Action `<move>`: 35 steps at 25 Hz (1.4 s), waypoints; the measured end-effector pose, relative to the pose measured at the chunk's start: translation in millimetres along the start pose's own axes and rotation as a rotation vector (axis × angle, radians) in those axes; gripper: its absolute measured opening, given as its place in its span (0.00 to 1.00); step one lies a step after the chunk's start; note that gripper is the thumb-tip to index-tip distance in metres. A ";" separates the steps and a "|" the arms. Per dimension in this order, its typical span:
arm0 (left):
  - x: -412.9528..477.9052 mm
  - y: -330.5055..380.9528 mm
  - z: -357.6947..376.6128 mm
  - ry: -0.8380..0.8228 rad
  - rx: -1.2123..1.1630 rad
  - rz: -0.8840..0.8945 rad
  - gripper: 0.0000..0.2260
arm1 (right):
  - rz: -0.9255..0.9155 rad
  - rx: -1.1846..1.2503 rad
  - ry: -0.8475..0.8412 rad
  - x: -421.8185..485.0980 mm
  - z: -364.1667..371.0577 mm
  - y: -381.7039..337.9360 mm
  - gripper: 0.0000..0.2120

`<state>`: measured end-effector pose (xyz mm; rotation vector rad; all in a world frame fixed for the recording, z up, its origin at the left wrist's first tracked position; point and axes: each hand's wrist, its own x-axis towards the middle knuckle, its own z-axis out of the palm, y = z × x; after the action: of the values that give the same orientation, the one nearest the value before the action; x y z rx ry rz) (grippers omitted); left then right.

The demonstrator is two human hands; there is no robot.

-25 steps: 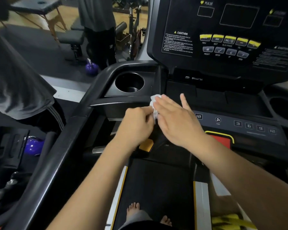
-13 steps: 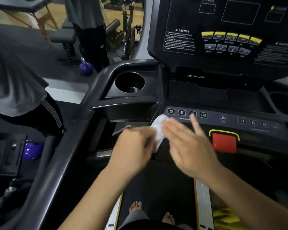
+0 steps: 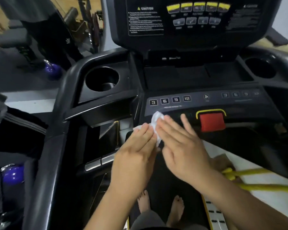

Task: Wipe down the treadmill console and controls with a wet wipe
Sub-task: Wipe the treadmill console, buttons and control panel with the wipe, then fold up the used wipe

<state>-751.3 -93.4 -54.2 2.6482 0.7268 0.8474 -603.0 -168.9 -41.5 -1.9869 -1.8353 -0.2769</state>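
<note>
Left hand [image 3: 136, 155] and right hand [image 3: 184, 151], grips uncurled, press the wet wipe [image 3: 156, 121] between them. It seems bunched, left of the red button [image 3: 212, 121].

The wipe [image 3: 156, 123], just left of the red button [image 3: 212, 121], is mostly hidden between the left hand [image 3: 136, 156] and right hand [image 3: 183, 151], so I can't see what grips it. Above the button, the console [image 3: 198, 40] runs off the top edge. Its caution text [image 3: 145, 20] is too blurred to read, and the number keys [image 3: 239, 94] up-right of the button are smeared.
</note>
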 end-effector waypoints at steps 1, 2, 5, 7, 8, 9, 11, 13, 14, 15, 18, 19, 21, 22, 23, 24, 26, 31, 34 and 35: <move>-4.8 -4.4 2.9 0.061 0.016 0.014 0.11 | -0.023 0.006 0.032 -4.1 4.1 -4.1 0.22; -6.0 -7.6 3.7 0.105 0.022 0.033 0.08 | -0.042 0.012 0.061 -7.6 9.4 -7.1 0.20; 5.4 -1.6 -8.0 0.110 -0.138 0.021 0.04 | 0.018 0.172 0.167 -13.3 15.6 -11.1 0.15; 17.7 16.2 -20.7 0.080 -0.358 -0.189 0.03 | 0.158 0.358 0.244 -13.9 0.8 -8.6 0.11; 24.0 26.0 -24.6 0.068 -0.469 -0.300 0.04 | 0.247 0.449 0.271 -15.5 -12.2 -6.5 0.09; 30.2 36.5 -25.7 0.048 -0.580 -0.375 0.04 | 0.352 0.540 0.277 -20.1 -28.2 -3.5 0.07; 42.8 63.9 -20.3 -0.032 -0.777 -0.395 0.03 | 0.596 0.736 0.254 -40.6 -62.9 8.6 0.06; 52.1 100.3 -8.9 -0.141 -0.877 -0.345 0.04 | 0.796 0.889 0.250 -74.2 -91.3 27.4 0.03; 53.7 121.6 -2.5 -0.189 -0.929 -0.334 0.05 | 0.878 0.973 0.268 -93.0 -105.6 36.6 0.05; 53.0 148.2 4.7 -0.237 -0.989 -0.337 0.08 | 0.940 1.097 0.309 -116.3 -122.8 45.5 0.07; 42.0 220.2 24.9 -0.396 -1.151 -0.392 0.10 | 1.010 1.445 0.499 -184.1 -169.6 62.0 0.09; 36.6 242.6 31.0 -0.441 -1.169 -0.397 0.11 | 1.039 1.429 0.557 -208.8 -182.5 66.2 0.08; 20.4 287.7 44.5 -0.491 -1.168 -0.367 0.12 | 1.108 1.308 0.648 -263.6 -205.6 70.8 0.05; 11.0 307.2 51.6 -0.505 -1.165 -0.326 0.11 | 1.142 1.211 0.681 -289.8 -213.4 72.8 0.05; 0.0 328.4 59.0 -0.537 -1.161 -0.264 0.08 | 1.182 1.107 0.711 -316.2 -223.0 72.1 0.05; -11.4 348.5 64.5 -0.597 -1.166 -0.196 0.04 | 1.232 1.008 0.739 -341.3 -230.7 70.2 0.05; -35.9 392.4 77.7 -0.758 -1.149 -0.062 0.05 | 1.325 0.826 0.813 -392.8 -245.3 63.8 0.06; -95.4 484.9 108.1 -0.978 -0.883 0.200 0.06 | 1.502 0.476 0.957 -502.9 -267.0 42.8 0.10; -125.9 518.5 127.5 -1.047 -0.698 0.344 0.02 | 1.625 0.407 0.955 -561.1 -272.3 19.2 0.10; -137.2 530.4 133.4 -1.099 -0.678 0.363 0.03 | 1.675 0.416 0.958 -580.2 -272.0 7.5 0.09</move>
<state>-566.3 -624.7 -17.1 2.1189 -0.2873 -0.3310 -622.3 -809.4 -43.3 -1.8336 0.4903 -0.1861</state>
